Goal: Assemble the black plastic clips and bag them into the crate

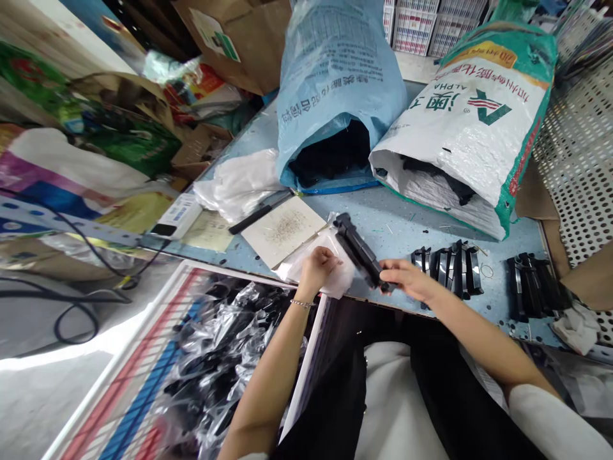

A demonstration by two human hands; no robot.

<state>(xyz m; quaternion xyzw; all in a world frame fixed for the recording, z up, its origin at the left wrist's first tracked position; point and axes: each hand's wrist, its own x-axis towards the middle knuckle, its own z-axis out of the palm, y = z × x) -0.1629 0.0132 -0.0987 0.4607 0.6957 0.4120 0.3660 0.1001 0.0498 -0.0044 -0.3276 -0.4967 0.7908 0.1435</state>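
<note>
My right hand (407,279) grips the near end of a row of black plastic parts (358,249) that lies slanted on the blue table (397,227). My left hand (320,265) is closed in a pinch on a clear plastic bag (320,255) spread beside that row. To the right of my hands lie two more groups of black parts, one group (450,267) close by and another group (531,284) farther right.
A blue sack (335,83) and a white-green sack (474,121) lie open at the back, dark goods inside. A white card (283,229), a black pen (258,214) and crumpled white plastic (242,182) sit left. A bin of bagged black parts (215,370) stands below the table edge.
</note>
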